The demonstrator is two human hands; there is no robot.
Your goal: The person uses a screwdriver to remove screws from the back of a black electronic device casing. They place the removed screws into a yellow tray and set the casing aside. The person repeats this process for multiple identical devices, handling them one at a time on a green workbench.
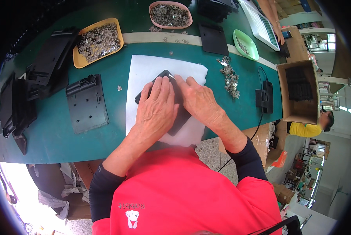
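Note:
A black plastic panel (pixel 182 118) lies on a white foam sheet (pixel 141 67) in front of me. My left hand (pixel 156 107) rests flat on it, fingers stretched toward its far edge. On the panel's right side is my right hand (pixel 201 100), its fingers drawn together near the far corner. A small pale tip shows at its index finger; what it belongs to is too small to make out. To the left of the foam lies another black panel (pixel 88 105) with several small holes or pegs and a round part at its top edge.
Small metal clips fill a yellow tray (pixel 76 58), a pink tray (pixel 152 21) and part of a green tray (pixel 254 53). Loose clips (pixel 231 80) lie right of the foam. Black panels (pixel 52 58) pile at left. A black adapter (pixel 267 98) and cardboard box (pixel 317 94) stand right.

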